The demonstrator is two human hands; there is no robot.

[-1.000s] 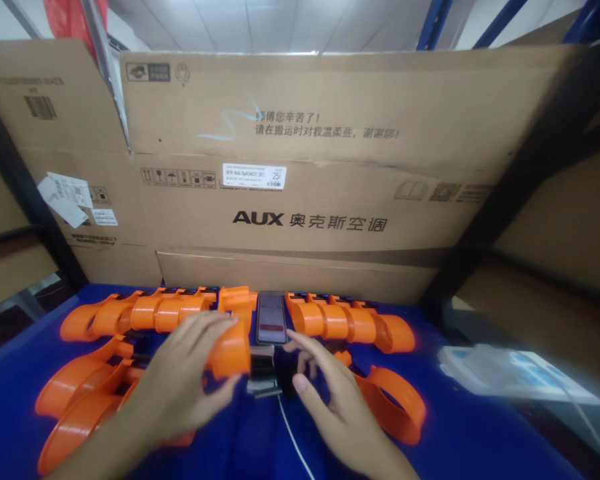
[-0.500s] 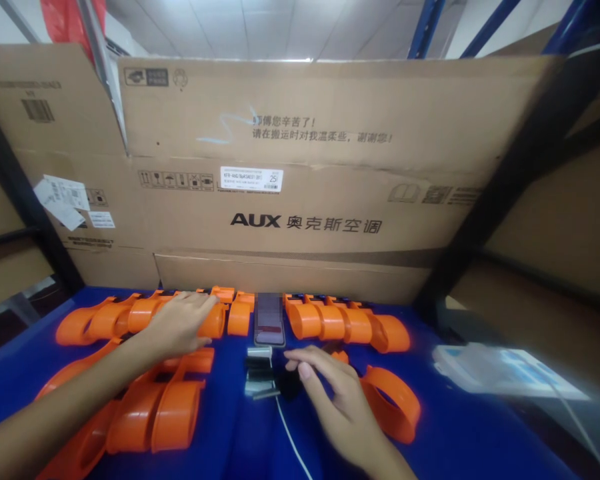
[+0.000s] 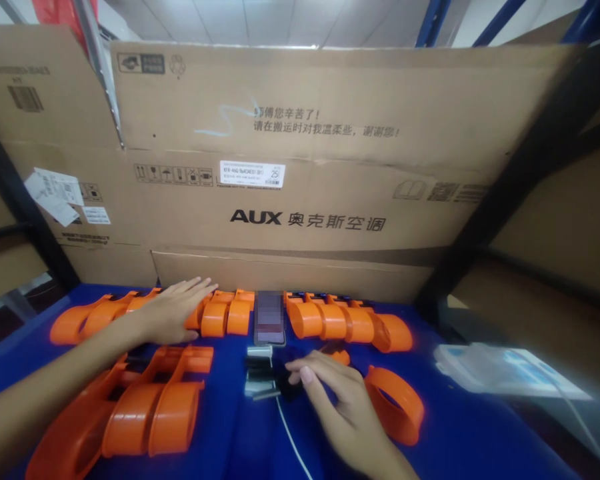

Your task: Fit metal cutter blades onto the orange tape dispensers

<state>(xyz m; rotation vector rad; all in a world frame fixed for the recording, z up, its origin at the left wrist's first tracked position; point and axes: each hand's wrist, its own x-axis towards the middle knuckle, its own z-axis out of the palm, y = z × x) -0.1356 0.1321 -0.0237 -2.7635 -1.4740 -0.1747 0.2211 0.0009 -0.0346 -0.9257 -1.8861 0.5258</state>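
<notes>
My left hand (image 3: 177,310) reaches over the back row on the left, fingers spread, palm down across several orange plastic rings (image 3: 215,319). Whether it presses on a ring underneath is hidden. My right hand (image 3: 337,393) hovers low right of centre, fingers loosely bent, thumb and forefinger a little apart. Its fingertips are beside a dark black object (image 3: 289,383), and I see nothing clearly held. Left of that lie black and silver clips (image 3: 260,372) with a white cable (image 3: 293,437) running toward me. One orange ring (image 3: 395,405) lies right of this hand.
A phone (image 3: 269,320) stands at the back centre, with more orange rings (image 3: 333,322) to its right. Bigger orange rings (image 3: 130,420) lie front left on the blue cloth (image 3: 250,440). A cardboard wall (image 3: 300,200) closes the back. A white package (image 3: 500,370) sits at right.
My left hand has drawn slightly left and flattened, uncovering more of the rings beside the phone. My right hand has barely moved. The view has tipped slightly.
</notes>
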